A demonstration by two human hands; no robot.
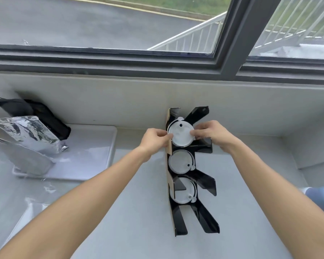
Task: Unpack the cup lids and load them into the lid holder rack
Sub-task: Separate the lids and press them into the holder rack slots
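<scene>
Both forearms reach up from six o'clock and meet at the top slot of the black lid holder rack, which stands on the grey counter just right of centre.

Head view: the left hand pinches the nine o'clock edge of a white cup lid with curled fingers; the right hand pinches its three o'clock edge the same way. This lid sits at the mouth of the top slot, flat face toward the camera, its sip tab pointing to twelve o'clock. Lid stacks already fill the two slots below.

To seat it well, I would keep both pinches level so the lid goes in square, then ease it back between the slanted arms without tipping.

Rack's long axis runs twelve to six o'clock. At nine o'clock, well apart, a silver foil bag lies on a white tray.
</scene>
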